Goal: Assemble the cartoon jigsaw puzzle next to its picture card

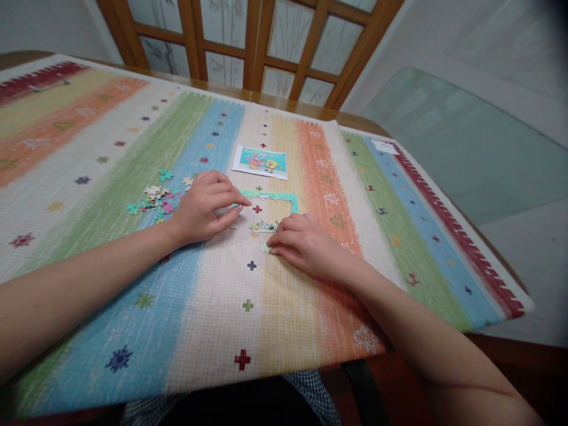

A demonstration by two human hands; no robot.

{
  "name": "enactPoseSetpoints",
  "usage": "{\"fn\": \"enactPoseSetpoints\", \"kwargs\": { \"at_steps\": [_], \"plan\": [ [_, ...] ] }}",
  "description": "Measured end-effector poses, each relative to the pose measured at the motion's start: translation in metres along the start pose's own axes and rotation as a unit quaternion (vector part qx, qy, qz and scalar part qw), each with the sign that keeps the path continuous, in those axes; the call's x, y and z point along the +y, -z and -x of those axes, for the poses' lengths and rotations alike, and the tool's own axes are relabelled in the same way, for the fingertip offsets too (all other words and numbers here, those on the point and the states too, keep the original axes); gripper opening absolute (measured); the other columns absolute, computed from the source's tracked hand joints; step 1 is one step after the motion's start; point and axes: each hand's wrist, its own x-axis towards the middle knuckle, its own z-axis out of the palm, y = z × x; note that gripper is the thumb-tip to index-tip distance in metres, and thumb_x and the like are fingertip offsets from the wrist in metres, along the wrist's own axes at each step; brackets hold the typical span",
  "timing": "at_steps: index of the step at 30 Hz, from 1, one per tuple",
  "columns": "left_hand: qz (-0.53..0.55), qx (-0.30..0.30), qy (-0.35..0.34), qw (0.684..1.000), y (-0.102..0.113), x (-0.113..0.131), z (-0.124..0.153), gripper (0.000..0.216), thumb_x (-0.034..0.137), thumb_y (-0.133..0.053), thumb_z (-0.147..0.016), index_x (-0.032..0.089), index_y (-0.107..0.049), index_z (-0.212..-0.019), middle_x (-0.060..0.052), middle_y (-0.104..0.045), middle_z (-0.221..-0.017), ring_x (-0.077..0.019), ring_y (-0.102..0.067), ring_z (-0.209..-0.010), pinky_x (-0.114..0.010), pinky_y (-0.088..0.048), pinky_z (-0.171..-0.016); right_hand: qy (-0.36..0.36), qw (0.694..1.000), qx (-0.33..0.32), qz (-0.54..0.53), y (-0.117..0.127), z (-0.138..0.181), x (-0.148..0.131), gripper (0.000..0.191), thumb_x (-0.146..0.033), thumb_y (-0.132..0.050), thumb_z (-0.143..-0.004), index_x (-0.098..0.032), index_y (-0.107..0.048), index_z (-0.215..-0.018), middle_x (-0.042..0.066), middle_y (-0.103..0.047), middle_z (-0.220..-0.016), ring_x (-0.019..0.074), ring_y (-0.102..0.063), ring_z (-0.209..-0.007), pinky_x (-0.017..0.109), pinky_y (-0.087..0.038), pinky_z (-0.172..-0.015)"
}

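A partly joined jigsaw puzzle (pixel 294 205) lies on the cloth as a rectangular border, with the cloth showing through its middle. My left hand (pixel 208 204) is over its left side, index finger reaching inward and thumb and fingers drawn together; whatever is between them is too small to make out. Below the border's bottom right, my right hand (pixel 308 244) pinches a pale green puzzle piece (pixel 265 248) at its fingertips, close to the cloth. Beyond the border lies a picture card (pixel 262 163) with cartoon figures. Loose puzzle pieces (pixel 155 194) are heaped left of my left hand, which partly hides them.
A striped tablecloth (pixel 213 307) covers the table. A small white paper (pixel 385 147) lies near the right edge, and a thin object (pixel 51 86) at the far left. Wooden doors with glass panes (pixel 226 35) stand behind the table. A pale greenish panel (pixel 465 136) is to the right.
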Motion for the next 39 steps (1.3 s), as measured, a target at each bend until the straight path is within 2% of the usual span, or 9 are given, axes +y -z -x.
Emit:
{"fn": "enactPoseSetpoints", "kwargs": {
  "at_steps": [6,9,11,15,22,25,32,36,39],
  "plan": [
    [0.003,-0.048,-0.055,0.997,-0.002,0.007,0.001,0.023,0.027,-0.058,-0.098,0.027,-0.079,-0.108,-0.002,-0.081,-0.102,-0.024,-0.066,-0.102,-0.044,-0.048,-0.101,-0.023,0.998,-0.001,-0.063,-0.003,-0.003,0.001,0.013,-0.016,-0.064,-0.101,-0.02,-0.076,-0.097,0.006,-0.071,-0.097,0.0213,-0.063,-0.097,0.037,-0.044,-0.089],
    [0.002,-0.08,-0.098,0.992,0.0,0.013,0.0,0.023,0.025,-0.058,-0.1,0.026,-0.078,-0.111,-0.002,-0.082,-0.104,-0.0242,-0.066,-0.106,-0.043,-0.047,-0.102,-0.036,0.998,-0.003,-0.06,-0.002,-0.003,-0.001,0.008,-0.019,-0.067,-0.1,-0.02,-0.075,-0.099,0.007,-0.071,-0.099,0.022,-0.063,-0.099,0.037,-0.044,-0.09],
    [0.0,-0.082,-0.127,0.989,0.001,0.015,-0.001,0.022,0.023,-0.058,-0.1,0.024,-0.077,-0.111,-0.001,-0.081,-0.105,-0.0242,-0.066,-0.106,-0.042,-0.047,-0.101,-0.044,0.998,-0.004,-0.047,0.0,-0.002,-0.003,0.009,-0.027,-0.07,-0.1,-0.019,-0.075,-0.102,0.008,-0.072,-0.101,0.023,-0.063,-0.101,0.037,-0.044,-0.09],
    [-0.003,-0.059,-0.146,0.987,0.001,0.015,-0.003,0.02,0.021,-0.058,-0.101,0.023,-0.075,-0.112,-0.001,-0.081,-0.104,-0.0238,-0.066,-0.103,-0.041,-0.047,-0.098,-0.048,0.999,-0.01,0.001,0.001,0.0,-0.008,0.023,-0.038,-0.072,-0.1,-0.019,-0.076,-0.111,0.01,-0.073,-0.107,0.0254,-0.063,-0.104,0.039,-0.041,-0.09],
    [0.021,-0.077,-0.178,0.981,0.002,0.017,-0.005,0.019,0.019,-0.06,-0.1,0.022,-0.074,-0.112,-0.003,-0.08,-0.104,-0.024,-0.065,-0.103,-0.04,-0.048,-0.096,-0.005,0.999,0.001,0.037,-0.004,0.0,-0.009,0.019,-0.031,-0.065,-0.105,-0.02,-0.079,-0.111,0.008,-0.074,-0.102,0.0239,-0.06,-0.1,0.038,-0.034,-0.085],
    [0.015,-0.075,-0.179,0.981,0.003,0.017,-0.005,0.019,0.019,-0.06,-0.099,0.023,-0.074,-0.112,-0.002,-0.08,-0.104,-0.0242,-0.065,-0.103,-0.041,-0.048,-0.096,0.029,0.998,0.014,0.055,-0.006,0.001,-0.005,0.021,-0.03,-0.062,-0.106,-0.02,-0.08,-0.112,0.008,-0.074,-0.099,0.0235,-0.058,-0.098,0.038,-0.032,-0.084],
    [0.001,-0.043,-0.134,0.99,0.0,0.009,0.001,0.024,0.017,-0.06,-0.098,0.023,-0.073,-0.117,-0.003,-0.081,-0.109,-0.0239,-0.066,-0.104,-0.042,-0.049,-0.099,0.082,0.991,0.033,0.105,-0.01,0.0,0.002,0.022,-0.021,-0.057,-0.107,-0.02,-0.079,-0.111,0.007,-0.073,-0.095,0.0225,-0.055,-0.093,0.038,-0.031,-0.082],
    [-0.001,-0.076,-0.126,0.989,0.002,0.009,0.001,0.025,0.02,-0.058,-0.099,0.024,-0.074,-0.118,-0.002,-0.081,-0.109,-0.0244,-0.066,-0.106,-0.043,-0.049,-0.1,0.072,0.99,0.07,0.095,-0.004,0.001,0.005,0.024,-0.025,-0.056,-0.108,-0.022,-0.079,-0.114,0.007,-0.073,-0.095,0.0226,-0.057,-0.093,0.038,-0.035,-0.082],
    [-0.002,-0.096,-0.141,0.985,0.003,0.015,-0.001,0.025,0.022,-0.058,-0.101,0.025,-0.073,-0.121,-0.003,-0.079,-0.114,-0.0253,-0.065,-0.111,-0.043,-0.048,-0.102,0.028,0.985,0.142,0.096,0.01,0.004,0.013,0.025,-0.025,-0.055,-0.107,-0.023,-0.079,-0.112,0.007,-0.074,-0.094,0.0235,-0.061,-0.091,0.039,-0.039,-0.081]
  ]
}}
